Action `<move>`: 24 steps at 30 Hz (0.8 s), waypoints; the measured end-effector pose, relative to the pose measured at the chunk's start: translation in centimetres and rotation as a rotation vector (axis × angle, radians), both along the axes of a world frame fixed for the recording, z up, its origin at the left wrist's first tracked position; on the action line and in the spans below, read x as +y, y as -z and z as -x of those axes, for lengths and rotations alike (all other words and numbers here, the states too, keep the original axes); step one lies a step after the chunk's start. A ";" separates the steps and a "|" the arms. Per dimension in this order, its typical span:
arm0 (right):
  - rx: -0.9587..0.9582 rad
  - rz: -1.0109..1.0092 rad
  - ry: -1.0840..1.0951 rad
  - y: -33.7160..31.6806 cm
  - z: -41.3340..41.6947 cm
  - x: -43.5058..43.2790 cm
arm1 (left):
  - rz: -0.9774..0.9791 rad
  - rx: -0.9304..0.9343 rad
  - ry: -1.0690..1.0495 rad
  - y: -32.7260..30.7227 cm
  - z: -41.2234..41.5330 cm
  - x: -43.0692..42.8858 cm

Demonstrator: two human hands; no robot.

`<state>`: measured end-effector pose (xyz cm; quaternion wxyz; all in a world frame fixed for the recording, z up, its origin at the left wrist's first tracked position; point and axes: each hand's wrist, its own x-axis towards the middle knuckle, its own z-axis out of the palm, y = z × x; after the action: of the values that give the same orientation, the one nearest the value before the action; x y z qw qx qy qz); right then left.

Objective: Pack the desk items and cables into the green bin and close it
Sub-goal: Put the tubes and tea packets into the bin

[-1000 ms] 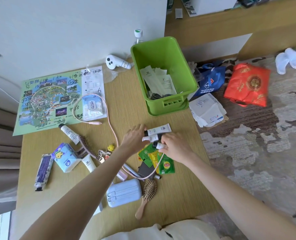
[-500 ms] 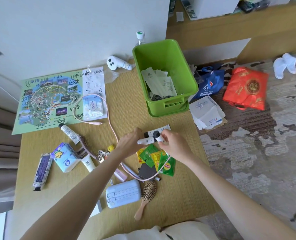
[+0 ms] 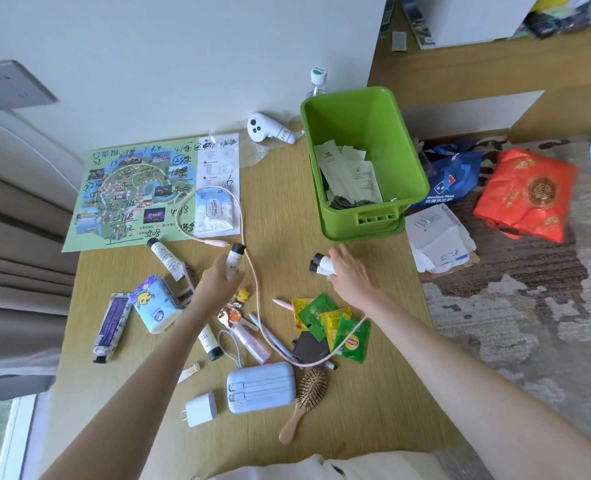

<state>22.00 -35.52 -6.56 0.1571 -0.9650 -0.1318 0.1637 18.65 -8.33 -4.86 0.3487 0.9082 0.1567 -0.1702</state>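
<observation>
The green bin point(image 3: 411, 181) stands open at the desk's back right, with paper sachets and a dark cable inside. My right hand point(image 3: 351, 275) is shut on two small white tubes with dark caps point(image 3: 320, 264), just in front of the bin. My left hand point(image 3: 219, 280) grips one white tube point(image 3: 235, 259) near the desk's middle. A pink cable point(image 3: 252, 282) loops across the desk between my hands. Tea sachets point(image 3: 335, 323), a blue power bank point(image 3: 261, 386), a wooden hairbrush point(image 3: 306, 398) and a white charger plug point(image 3: 200, 408) lie near me.
A park map point(image 3: 131, 192), wipes packet point(image 3: 216, 211), white controller point(image 3: 270, 131), more tubes, a tissue pack point(image 3: 155, 304) and keys lie on the desk's left half. On the floor to the right lie a blue bag point(image 3: 450, 178), a red bag point(image 3: 529, 195) and papers point(image 3: 439, 237).
My hands were together over the tubes; they have since parted. The left hand moved left holding one tube, the right lifted two tubes toward the bin. The view also shifted.
</observation>
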 end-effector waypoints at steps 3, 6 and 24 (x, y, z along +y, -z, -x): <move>0.014 0.041 0.009 0.6 0.0 0.7 | -0.123 -0.056 -0.124 -0.4 1.5 0.8; -0.037 0.077 -0.012 0.6 0.1 1.2 | -0.174 -0.062 -0.273 -1.0 3.0 1.6; 0.503 -0.761 0.463 -2.7 1.4 11.8 | -0.425 0.268 -0.267 0.7 9.1 3.4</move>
<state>20.60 -23.70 -3.83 0.5565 -0.7740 0.0768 0.2921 9.58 -4.90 -5.58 0.1461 0.9017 0.3518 -0.2044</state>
